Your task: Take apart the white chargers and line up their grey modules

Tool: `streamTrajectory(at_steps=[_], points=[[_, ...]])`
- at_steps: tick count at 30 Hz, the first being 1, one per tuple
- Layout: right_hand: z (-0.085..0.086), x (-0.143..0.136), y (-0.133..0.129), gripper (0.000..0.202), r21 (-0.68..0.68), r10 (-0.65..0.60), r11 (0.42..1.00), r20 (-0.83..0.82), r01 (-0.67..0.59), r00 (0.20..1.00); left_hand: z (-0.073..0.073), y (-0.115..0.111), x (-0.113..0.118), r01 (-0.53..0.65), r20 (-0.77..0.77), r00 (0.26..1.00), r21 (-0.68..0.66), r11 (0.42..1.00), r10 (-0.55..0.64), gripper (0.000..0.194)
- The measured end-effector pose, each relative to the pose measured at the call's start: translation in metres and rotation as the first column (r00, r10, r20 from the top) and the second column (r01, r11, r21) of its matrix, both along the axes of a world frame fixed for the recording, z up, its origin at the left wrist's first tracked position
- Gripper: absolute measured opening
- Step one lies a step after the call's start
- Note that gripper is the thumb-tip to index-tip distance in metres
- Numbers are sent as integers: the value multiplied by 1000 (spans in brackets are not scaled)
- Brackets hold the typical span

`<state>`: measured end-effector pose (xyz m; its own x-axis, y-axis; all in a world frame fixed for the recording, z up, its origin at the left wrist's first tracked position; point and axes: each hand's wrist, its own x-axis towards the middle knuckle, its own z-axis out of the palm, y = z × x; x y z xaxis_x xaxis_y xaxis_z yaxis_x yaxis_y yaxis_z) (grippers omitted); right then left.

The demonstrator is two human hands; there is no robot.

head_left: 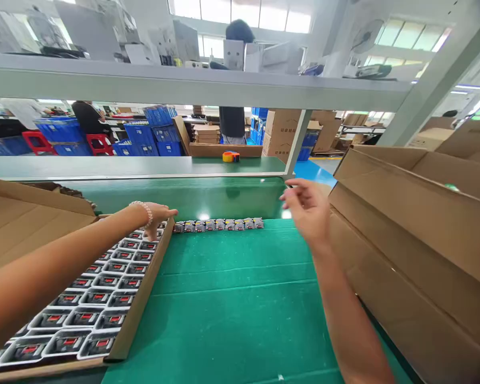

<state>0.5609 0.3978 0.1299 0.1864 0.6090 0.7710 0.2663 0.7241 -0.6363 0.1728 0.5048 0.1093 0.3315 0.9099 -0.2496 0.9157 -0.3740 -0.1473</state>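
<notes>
My left hand [158, 215], with a beaded bracelet at the wrist, reaches over the far right corner of an open carton [144, 304]. Its fingers stretch out past the carton wall and its thumb points down; it appears to hold nothing. White tray compartments [78, 317] in the carton hold black-and-grey parts [85, 318] with red middles. Beside the left fingertips, a row of similar small grey parts [220, 225] runs along the green mat [240, 304]. My right hand [309, 209] is raised right of that row, thumb and forefinger pinched; a small pale sliver shows at the tips.
A large open cardboard box [416, 229] stands at right. Behind the mat runs a glossy green belt [208, 194], with an orange tape roll [231, 157] on the ledge beyond. A shelf beam [192, 88] crosses overhead. Other people and blue crates [142, 138] are farther back.
</notes>
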Motion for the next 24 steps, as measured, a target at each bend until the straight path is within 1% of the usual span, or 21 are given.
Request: streamTrajectory(at_steps=[1,2,3,4,5,6,8,9,10,11,12,13,14,15,16,18,20,22,23,24], points=[[-11,-1,11,22,-123,79,990,28,-75,996,7,-5,3,-6,-38,999,-2,1000,6,78],[-22,-3,20,26,-231,137,964,22,-129,990,13,-9,6,-9,-73,997,1,1000,9,76],[-32,-6,27,30,-327,193,926,-12,-186,981,21,-12,9,-11,-100,995,12,1000,12,72],[-43,-11,31,33,-418,246,873,-70,-252,967,29,-15,13,-13,-114,993,34,999,17,67],[-52,-18,33,37,-501,301,801,-138,-329,944,39,-16,16,-17,-122,992,62,998,24,62],[-61,-27,32,39,-572,358,711,-206,-409,911,50,-16,18,-24,-126,991,91,996,35,61],[-77,-52,24,42,-674,451,517,-308,-527,838,73,-13,16,-43,-125,990,141,989,61,66],[-84,-65,19,42,-707,489,438,-331,-555,807,84,-12,13,-56,-123,989,155,986,76,68],[-89,-77,15,41,-730,524,382,-335,-568,783,92,-10,7,-70,-122,989,161,984,90,67],[-93,-87,12,39,-744,553,348,-328,-570,766,97,-9,0,-84,-118,988,164,983,104,65],[-94,-94,10,38,-754,574,325,-322,-570,753,99,-10,-8,-96,-111,987,165,982,115,63],[-94,-96,9,36,-759,591,318,-310,-568,745,96,-11,-16,-106,-97,988,159,982,122,61],[-90,-95,10,35,-760,602,328,-290,-562,744,91,-14,-24,-113,-77,989,150,982,125,61],[-84,-89,12,35,-755,606,353,-266,-553,750,83,-17,-32,-114,-51,991,135,984,122,62],[-74,-80,13,36,-742,600,393,-242,-544,763,73,-19,-38,-112,-18,993,118,987,115,63],[-50,-54,12,36,-684,556,509,-203,-523,806,53,-22,-47,-112,52,993,92,989,108,62],[-22,-23,2,35,-580,496,636,-196,-508,846,38,-16,-52,-130,119,986,90,987,119,59],[2,9,-15,27,-452,409,773,-182,-446,894,28,0,-54,-170,180,972,106,980,149,57],[12,23,-25,21,-391,336,840,-170,-377,926,24,11,-53,-197,211,963,120,973,169,57],[18,36,-35,18,-359,254,889,-128,-284,959,21,25,-53,-229,240,952,135,964,192,58]])
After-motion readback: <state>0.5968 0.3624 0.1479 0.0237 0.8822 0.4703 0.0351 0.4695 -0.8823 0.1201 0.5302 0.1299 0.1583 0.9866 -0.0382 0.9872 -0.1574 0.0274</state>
